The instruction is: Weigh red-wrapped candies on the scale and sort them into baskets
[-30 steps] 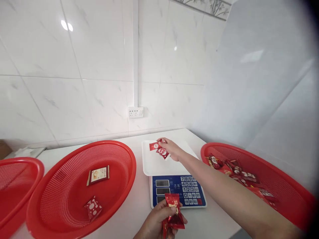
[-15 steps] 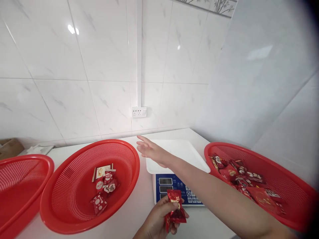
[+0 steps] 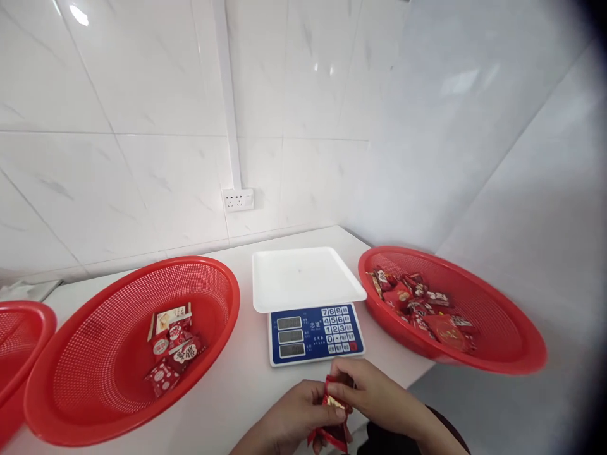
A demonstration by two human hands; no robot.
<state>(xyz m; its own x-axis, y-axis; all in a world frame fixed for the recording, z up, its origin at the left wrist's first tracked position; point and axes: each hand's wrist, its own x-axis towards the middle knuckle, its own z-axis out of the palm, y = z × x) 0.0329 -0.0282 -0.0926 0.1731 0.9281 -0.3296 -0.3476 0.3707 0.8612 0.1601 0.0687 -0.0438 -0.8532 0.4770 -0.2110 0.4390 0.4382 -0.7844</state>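
A small food-packing workroom: glossy white tiled walls [image 3: 142, 126], a white tabletop [image 3: 246, 392] bearing a blue-faced electronic weighing scale [image 3: 310, 303], flanked by red plastic mesh baskets [image 3: 61, 392] of wrapped sweets [image 3: 173, 344].

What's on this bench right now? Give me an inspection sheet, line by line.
Surface: white counter.
Job's things: red packet held in both hands; scale, tray bare.
Clutter: middle basket with a few packets; right basket with many; third basket at left edge.
Grippers: left hand and right hand grip the packet.
Cables: nothing seen.
Surroundings: tiled walls, wall socket.
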